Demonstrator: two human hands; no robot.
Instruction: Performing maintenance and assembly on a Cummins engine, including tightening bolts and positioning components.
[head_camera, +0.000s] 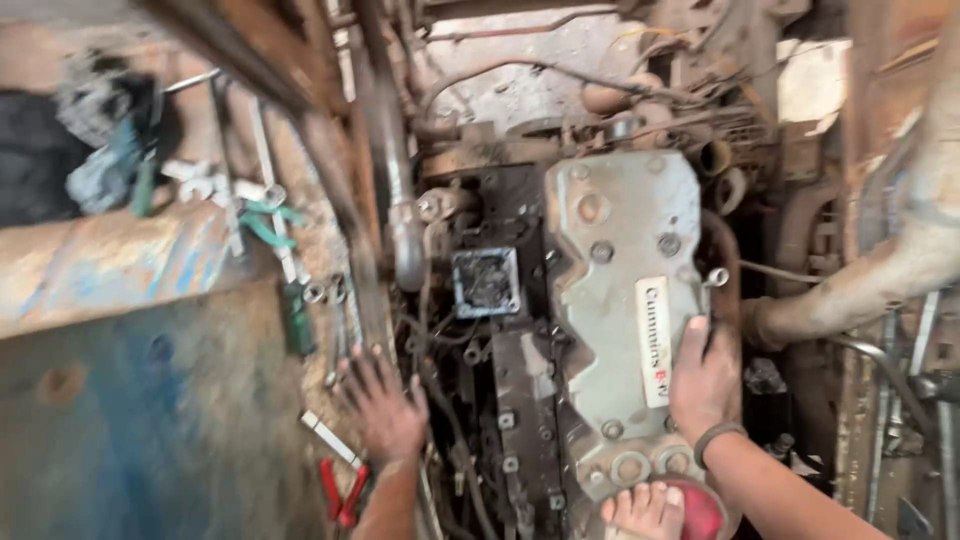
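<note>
I look down into a dirty engine bay. A grey metal valve cover (615, 290) with bolts lies on top of the engine. My right hand (703, 380) rests on the cover's right edge, fingers curled over it, a band on the wrist. My left hand (385, 405) is spread flat on the rusty ledge left of the engine, fingers apart, holding nothing. A square open port (486, 282) sits left of the cover. A bare foot (645, 508) stands on the cover's near end.
Wrenches and sockets (262, 205) lie on the worn blue and rust panel (110, 265) at left. Red-handled pliers (340, 490) lie near my left wrist. A thick rusty pipe (880, 275) runs along the right. Hoses and wires crowd the far end.
</note>
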